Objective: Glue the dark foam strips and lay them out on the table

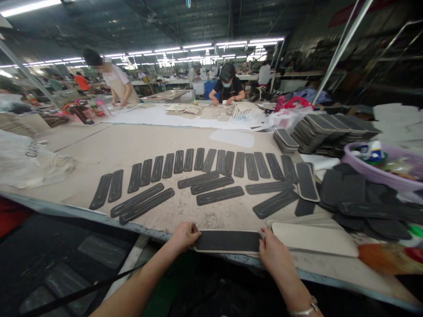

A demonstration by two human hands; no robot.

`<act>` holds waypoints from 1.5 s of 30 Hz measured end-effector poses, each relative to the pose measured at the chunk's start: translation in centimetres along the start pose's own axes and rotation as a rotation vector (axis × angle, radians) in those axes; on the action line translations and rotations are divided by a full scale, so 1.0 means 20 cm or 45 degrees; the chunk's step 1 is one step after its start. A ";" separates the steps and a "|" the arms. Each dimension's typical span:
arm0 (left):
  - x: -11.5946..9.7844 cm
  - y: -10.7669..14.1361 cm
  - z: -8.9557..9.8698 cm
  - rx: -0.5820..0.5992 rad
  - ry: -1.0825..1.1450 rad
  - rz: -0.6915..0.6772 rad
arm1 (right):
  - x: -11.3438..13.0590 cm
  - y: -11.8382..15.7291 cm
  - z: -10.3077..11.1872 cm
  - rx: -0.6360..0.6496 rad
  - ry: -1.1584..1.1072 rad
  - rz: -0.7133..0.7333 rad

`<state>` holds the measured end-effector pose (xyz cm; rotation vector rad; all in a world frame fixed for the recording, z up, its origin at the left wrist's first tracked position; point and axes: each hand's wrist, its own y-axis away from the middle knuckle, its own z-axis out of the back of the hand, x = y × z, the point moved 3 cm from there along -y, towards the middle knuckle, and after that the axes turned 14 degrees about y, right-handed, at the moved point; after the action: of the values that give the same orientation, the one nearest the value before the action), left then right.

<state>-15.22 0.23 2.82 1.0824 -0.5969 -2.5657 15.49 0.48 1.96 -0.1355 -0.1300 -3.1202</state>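
Note:
Between my two hands, at the table's near edge, lies a long dark panel with a pale border (pixel 228 241). My left hand (pixel 185 235) pinches its left end, and my right hand (pixel 271 247) grips its right end. Right beside my right hand is a stack of cream panels (pixel 313 237). Beyond my hands, many dark strips with shiny streaks (pixel 220 195) are spread on the table, most in a curved row. One dark panel with a pale rim (pixel 307 181) sits at the row's right end.
Stacks of finished-looking dark panels (pixel 325 127) stand at the back right, near a purple basin (pixel 355 160) of bottles. Loose dark pieces (pixel 343 187) pile up at the right. A white plastic bag (pixel 29 160) lies left. Two people work across the table (pixel 158 136).

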 end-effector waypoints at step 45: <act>0.00 -0.01 0.01 -0.027 -0.140 -0.127 | 0.13 0.09 0.17 -0.352 0.282 0.292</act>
<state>-15.37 0.48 2.78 0.9929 -0.5532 -2.7257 13.26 -1.04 5.60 0.1802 0.2984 -2.8803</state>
